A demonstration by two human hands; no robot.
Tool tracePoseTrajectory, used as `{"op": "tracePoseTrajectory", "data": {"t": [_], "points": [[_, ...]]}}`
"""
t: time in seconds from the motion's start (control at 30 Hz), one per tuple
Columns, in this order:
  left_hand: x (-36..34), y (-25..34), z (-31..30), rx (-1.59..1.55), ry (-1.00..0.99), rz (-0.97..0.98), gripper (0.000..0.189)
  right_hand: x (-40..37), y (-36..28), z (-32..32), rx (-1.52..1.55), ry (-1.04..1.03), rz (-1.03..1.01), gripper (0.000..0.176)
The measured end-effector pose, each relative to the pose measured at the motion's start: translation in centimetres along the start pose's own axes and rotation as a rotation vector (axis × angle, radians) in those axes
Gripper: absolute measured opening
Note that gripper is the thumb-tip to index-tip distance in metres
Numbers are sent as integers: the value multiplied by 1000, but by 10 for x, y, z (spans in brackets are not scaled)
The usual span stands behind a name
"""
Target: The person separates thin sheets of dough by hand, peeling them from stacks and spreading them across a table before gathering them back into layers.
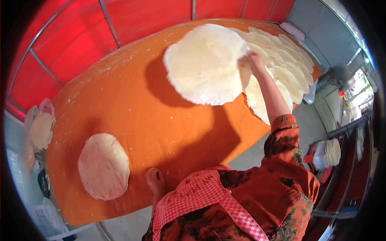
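Note:
My right hand (pixel 252 62) pinches the edge of a large, thin round flatbread (pixel 207 64) and holds it up over the orange table cover (pixel 161 132), where it casts a shadow. Just under that hand, another flatbread (pixel 265 96) lies at the table's edge, partly hidden by my forearm. My left hand (pixel 155 180) is low by the near edge of the table, its fingers curled and nothing visible in them. To its left lies a stack of round flatbreads (pixel 103 166), apart from the hand.
Rows of overlapping flatbreads (pixel 285 60) cover the table's right end. Red panels (pixel 148 20) on a metal frame stand behind. At the far left are more pale rounds (pixel 42 130). A shelf on the right holds a bagged stack of round pieces (pixel 332 152).

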State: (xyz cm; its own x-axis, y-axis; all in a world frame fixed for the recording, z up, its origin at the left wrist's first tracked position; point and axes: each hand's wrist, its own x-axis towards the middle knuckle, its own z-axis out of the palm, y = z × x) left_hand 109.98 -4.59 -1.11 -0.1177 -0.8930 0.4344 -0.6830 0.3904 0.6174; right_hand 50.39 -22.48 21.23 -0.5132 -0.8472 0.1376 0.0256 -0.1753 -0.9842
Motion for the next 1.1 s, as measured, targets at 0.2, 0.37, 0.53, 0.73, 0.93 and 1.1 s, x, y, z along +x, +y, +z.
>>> {"op": "tracePoseTrajectory", "data": {"t": [0.2, 0.37, 0.53, 0.73, 0.93, 1.1], "points": [[7, 17, 0, 136, -50, -54, 10, 16, 175, -115, -760, 739, -191, 30], [6, 8, 9, 221, -71, -94, 14, -80, 212, 32, -115, 96, 92, 15], [7, 1, 6, 134, -26, -79, 14, -203, 205, 250, 116, -545, 660, 14], [7, -5, -7, -114, -29, -42, 14, -292, 213, 425, -14, -746, 696, 27], [-12, -28, -57, -738, -219, -198, 15, -317, 195, 512, -419, -721, 653, 34], [-20, -48, -134, -999, -155, -320, 11, -321, 205, 541, -153, -767, 705, 31]]}}
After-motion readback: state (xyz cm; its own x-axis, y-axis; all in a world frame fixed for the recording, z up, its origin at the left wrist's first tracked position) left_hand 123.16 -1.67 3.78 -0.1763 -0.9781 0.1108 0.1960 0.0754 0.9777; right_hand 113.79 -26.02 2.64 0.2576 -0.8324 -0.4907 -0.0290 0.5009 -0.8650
